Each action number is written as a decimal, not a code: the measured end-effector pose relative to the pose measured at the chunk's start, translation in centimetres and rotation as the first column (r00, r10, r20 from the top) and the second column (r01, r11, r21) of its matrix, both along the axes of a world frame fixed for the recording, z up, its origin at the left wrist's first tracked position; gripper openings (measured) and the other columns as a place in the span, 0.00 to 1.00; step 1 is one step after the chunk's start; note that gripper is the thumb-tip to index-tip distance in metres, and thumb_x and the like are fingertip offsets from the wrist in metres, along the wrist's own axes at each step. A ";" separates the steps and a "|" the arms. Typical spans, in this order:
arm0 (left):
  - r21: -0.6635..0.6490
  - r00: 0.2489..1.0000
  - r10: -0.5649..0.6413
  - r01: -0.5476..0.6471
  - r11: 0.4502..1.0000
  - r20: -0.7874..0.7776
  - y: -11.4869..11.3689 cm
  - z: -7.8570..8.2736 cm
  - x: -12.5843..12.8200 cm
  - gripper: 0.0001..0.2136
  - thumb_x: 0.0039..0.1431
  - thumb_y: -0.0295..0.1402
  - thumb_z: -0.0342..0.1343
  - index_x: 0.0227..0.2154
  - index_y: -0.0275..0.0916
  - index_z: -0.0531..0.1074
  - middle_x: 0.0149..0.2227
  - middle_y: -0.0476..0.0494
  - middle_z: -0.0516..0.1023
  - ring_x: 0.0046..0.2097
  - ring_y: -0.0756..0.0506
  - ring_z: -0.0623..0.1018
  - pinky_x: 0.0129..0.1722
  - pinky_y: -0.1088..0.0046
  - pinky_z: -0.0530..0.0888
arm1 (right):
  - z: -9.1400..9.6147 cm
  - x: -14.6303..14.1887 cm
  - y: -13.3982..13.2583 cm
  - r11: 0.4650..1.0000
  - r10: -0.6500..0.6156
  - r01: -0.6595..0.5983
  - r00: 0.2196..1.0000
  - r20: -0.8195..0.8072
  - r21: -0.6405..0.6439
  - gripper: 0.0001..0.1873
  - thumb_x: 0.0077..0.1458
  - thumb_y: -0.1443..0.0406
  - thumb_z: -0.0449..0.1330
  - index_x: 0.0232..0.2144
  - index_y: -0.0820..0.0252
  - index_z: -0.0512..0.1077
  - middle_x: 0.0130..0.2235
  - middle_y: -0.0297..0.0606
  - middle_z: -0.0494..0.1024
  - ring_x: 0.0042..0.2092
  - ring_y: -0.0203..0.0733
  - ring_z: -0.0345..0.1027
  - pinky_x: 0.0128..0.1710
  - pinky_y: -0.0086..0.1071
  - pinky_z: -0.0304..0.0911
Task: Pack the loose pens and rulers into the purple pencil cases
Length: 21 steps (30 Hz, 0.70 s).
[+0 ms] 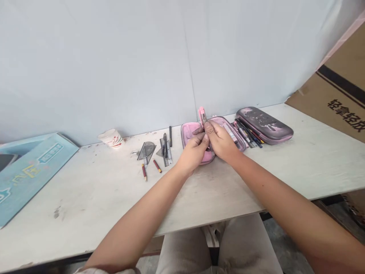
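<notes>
A white tabletop (pixel 85 198) stands against a pale wall (pixel 114 64), with a cardboard box (pixel 336 95) and a blue board (pixel 28 175) both cut off by the frame. Near the middle, an open pink pencil case (pixel 189 131) lies under the hands, beside a darker patterned case (pixel 265 125) and a row of pens (pixel 248 133), within easy reach. A protractor (pixel 146 151) and steel ruler (pixel 167 152) lie farther left. The left hand (pixel 194 150) and right hand (pixel 219 139) both close around a pink marker (pixel 202 114), steadying it upright above the open case (their fingers hide its lower half, so any cap seam is hard to make out).
</notes>
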<state>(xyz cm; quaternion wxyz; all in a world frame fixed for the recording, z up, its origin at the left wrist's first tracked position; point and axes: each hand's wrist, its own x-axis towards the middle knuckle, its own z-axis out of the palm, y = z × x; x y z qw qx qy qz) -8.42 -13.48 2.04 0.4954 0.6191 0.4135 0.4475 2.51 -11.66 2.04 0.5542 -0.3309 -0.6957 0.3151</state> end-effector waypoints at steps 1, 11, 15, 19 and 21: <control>0.030 0.999 0.008 -0.006 1.000 -0.041 0.6 0.2 0.8 0.16 0.57 0.43 0.48 0.38 0.36 0.71 0.33 0.46 0.74 0.36 0.49 0.72 0.40 0.72 0.68 | 0.0 0.8 0.4 0.993 -0.109 0.107 0.993 0.052 0.050 0.20 0.60 0.52 0.41 0.33 0.58 0.66 0.33 0.37 0.75 0.37 0.38 0.68 0.39 0.33 0.60; 0.341 0.646 0.250 0.016 0.940 -0.722 6.4 -2.1 6.2 0.12 0.52 0.25 0.44 0.30 0.33 0.75 0.36 0.38 0.77 0.39 0.43 0.74 0.42 0.67 0.69 | -3.4 5.8 3.8 0.771 -0.616 0.558 0.530 0.583 0.307 0.22 0.60 0.57 0.42 0.35 0.64 0.71 0.38 0.48 0.75 0.44 0.49 0.62 0.43 0.38 0.54; 0.338 0.454 0.295 0.014 0.941 -0.840 5.6 -2.7 6.0 0.13 0.54 0.30 0.45 0.34 0.34 0.75 0.42 0.35 0.75 0.45 0.40 0.71 0.45 0.62 0.67 | -4.1 6.2 3.8 0.747 -0.611 0.586 0.422 0.670 0.313 0.22 0.59 0.58 0.44 0.35 0.67 0.73 0.41 0.53 0.73 0.47 0.53 0.59 0.42 0.41 0.54; 0.338 0.499 0.267 0.057 0.939 -0.825 3.7 -2.6 4.5 0.15 0.56 0.36 0.46 0.41 0.39 0.74 0.45 0.39 0.73 0.50 0.40 0.68 0.52 0.61 0.62 | -4.9 6.4 3.7 0.744 -0.611 0.563 0.356 0.707 0.360 0.21 0.55 0.58 0.49 0.37 0.71 0.73 0.42 0.59 0.71 0.46 0.56 0.58 0.41 0.45 0.54; 0.344 0.540 0.262 0.054 0.937 -0.799 2.7 -2.1 3.0 0.16 0.57 0.38 0.46 0.41 0.40 0.74 0.45 0.41 0.74 0.50 0.41 0.68 0.52 0.61 0.61 | -5.3 6.6 3.6 0.751 -0.601 0.547 0.334 0.726 0.370 0.21 0.53 0.58 0.51 0.37 0.72 0.72 0.42 0.61 0.70 0.46 0.58 0.58 0.40 0.46 0.54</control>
